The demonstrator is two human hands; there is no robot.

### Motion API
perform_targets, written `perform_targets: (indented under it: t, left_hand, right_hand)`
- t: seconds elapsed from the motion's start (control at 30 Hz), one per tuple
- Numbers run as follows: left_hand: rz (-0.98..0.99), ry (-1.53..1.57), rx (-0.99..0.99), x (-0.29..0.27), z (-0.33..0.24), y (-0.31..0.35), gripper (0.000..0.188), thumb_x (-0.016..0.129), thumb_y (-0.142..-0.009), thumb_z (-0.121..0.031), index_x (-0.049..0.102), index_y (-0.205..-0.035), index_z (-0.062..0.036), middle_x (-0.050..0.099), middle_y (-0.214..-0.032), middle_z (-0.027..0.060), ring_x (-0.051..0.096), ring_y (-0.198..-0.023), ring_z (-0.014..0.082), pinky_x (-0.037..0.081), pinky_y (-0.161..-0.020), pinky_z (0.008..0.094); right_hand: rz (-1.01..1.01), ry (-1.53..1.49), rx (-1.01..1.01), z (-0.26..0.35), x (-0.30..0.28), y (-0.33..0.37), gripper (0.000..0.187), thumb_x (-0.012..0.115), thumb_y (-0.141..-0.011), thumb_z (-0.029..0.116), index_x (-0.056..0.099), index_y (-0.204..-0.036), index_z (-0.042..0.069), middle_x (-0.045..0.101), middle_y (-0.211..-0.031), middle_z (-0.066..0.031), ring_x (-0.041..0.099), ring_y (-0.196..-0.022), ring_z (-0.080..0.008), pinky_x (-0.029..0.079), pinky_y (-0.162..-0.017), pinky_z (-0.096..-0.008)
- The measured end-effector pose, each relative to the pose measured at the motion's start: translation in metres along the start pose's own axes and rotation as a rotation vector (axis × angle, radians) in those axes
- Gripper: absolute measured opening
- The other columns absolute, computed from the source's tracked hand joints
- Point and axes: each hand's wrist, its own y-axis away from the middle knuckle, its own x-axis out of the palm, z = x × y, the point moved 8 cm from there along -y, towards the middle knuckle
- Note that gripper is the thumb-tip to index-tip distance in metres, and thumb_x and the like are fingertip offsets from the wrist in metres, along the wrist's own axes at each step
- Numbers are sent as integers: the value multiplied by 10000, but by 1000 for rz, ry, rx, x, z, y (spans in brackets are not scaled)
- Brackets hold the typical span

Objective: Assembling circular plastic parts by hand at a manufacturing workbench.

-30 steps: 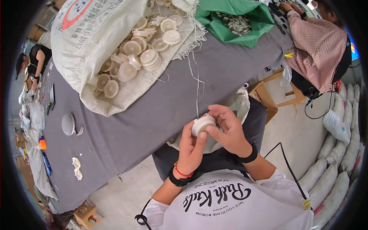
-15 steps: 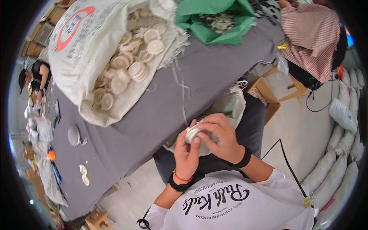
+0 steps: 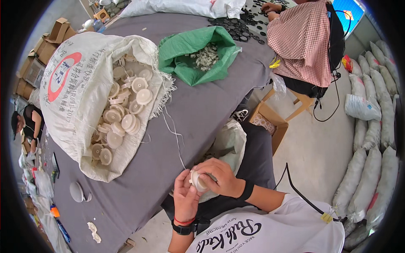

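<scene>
A round white plastic cap [image 3: 196,181] is held between both hands, near the table's right edge. My left hand [image 3: 185,198] grips its left side with thumb and fingers. My right hand [image 3: 223,179] is closed over its right side, its fingers curled and partly hiding it. Beneath and beyond the hands, a pale open bag [image 3: 235,141] hangs by my lap. To the far left a large white woven sack [image 3: 63,118] lies open on the table, with many similar round caps [image 3: 126,105] spilling toward its mouth.
Grey cloth covers the table [image 3: 158,139]. A green bag [image 3: 225,63] of small pale pieces stands at the back, near scattered black discs [image 3: 238,31]. Beyond the table's right edge are a cardboard box [image 3: 279,133], a person in checked cloth [image 3: 299,46] and stacked filled sacks [image 3: 354,181].
The whole view has shifted, showing more of the table's far end. Both hands still hold the cap, which now shows a broader face between the fingers.
</scene>
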Motion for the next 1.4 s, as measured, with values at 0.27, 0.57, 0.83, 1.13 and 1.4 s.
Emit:
perform_targets:
  t: [0.27,0.57,0.83,1.13,1.4]
  left_hand:
    - [84,-298,-82,-9,12,-4,497,604,-809,-189,354,-1207,-27,518,-1034,103,565,-930,208,510,-729,323]
    - [-113,-18,-113,-20,11,-7,209,483,-879,-113,445,-1059,-15,555,-1002,101,557,-989,251,499,-803,327]
    - [-43,-60,-201,-13,31,-4,226,479,-885,-135,429,-1078,-29,558,-1003,123,559,-982,261,502,-792,347]
    - [-12,-121,-177,9,23,-10,312,468,-896,-254,372,-1093,-32,549,-933,115,600,-804,201,520,-723,341]
    - [63,-135,-135,2,1,7,290,472,-894,-242,377,-1060,-24,553,-902,100,602,-730,162,510,-654,273]
  right_hand:
    - [96,58,-32,-5,3,11,174,591,-749,38,506,-900,50,583,-856,-85,570,-767,-259,468,-656,-327]
    - [-584,308,524,-118,-149,54,133,544,-839,123,558,-872,-5,596,-728,-88,542,-635,-118,446,-608,-253]
    - [-459,1017,442,-146,-214,76,157,536,-791,77,575,-922,0,598,-810,-148,595,-729,-252,469,-679,-345]
    - [277,-911,1018,-68,29,71,246,515,-879,218,572,-1002,12,572,-771,7,499,-657,-45,406,-595,-184]
    - [330,-1260,1105,-41,61,65,152,531,-870,168,558,-919,27,532,-744,20,471,-625,-19,402,-574,-169]
